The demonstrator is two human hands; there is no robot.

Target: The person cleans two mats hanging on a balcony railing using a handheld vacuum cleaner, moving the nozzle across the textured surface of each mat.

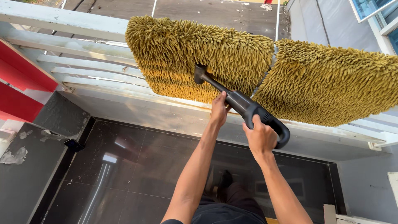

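Handheld vacuum (pixel 244 105) points up-left into the shaggy yellow rug (pixel 199 54); right hand (pixel 260 137) grips its handle, left hand (pixel 218 110) holds its body, nearer the rug.

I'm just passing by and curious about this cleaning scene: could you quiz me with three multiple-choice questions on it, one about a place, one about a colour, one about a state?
1. Where do the shaggy rugs lie?
A. Flat on the floor
B. Draped over the white railing
C. Rolled in a corner

2. What colour are they?
A. Mustard yellow
B. Blue
C. White

3. How is the black handheld cleaner held?
A. Lying untouched
B. One hand only
C. Both hands, nozzle against a rug

Answers: 1 B, they hang across the rail bars. 2 A, the long pile is mustard yellow. 3 C, the left hand grips the barrel and the right hand the loop handle.
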